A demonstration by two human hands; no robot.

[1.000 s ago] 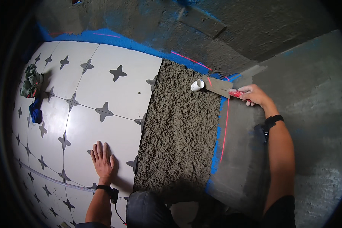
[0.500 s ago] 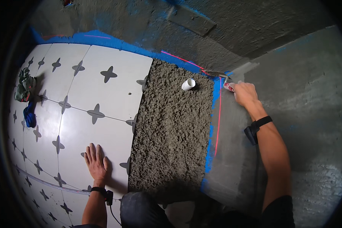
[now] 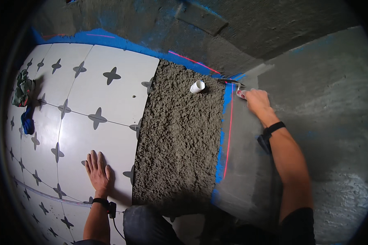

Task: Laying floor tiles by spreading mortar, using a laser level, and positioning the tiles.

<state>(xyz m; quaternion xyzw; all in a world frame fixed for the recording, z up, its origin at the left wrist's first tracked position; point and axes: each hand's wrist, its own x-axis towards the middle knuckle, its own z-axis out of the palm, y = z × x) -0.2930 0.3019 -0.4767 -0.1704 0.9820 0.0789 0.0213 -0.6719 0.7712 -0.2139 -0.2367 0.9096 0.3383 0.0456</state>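
My right hand is closed round the red-and-white handle of a trowel. The trowel's thin blade reaches left into the far corner, over the edge of the rough grey mortar bed. Flat on a white floor tile with dark four-petal motifs rests my left hand, its fingers stretched out. Near the far end of the mortar a short white pipe sticks up, just left of the blade. Blue coating borders the mortar along the walls.
At the far left, gloves and a blue cloth-like bundle lie on the tiles. A tape measure strip crosses the tiles near me. Grey walls rise at the right and back, with red line marks. My knee is by the mortar's near edge.
The whole view has shifted slightly, so everything sits a little further left. The trowel blade shows at a slightly different angle in the corner. My left hand stays flat on the tile.
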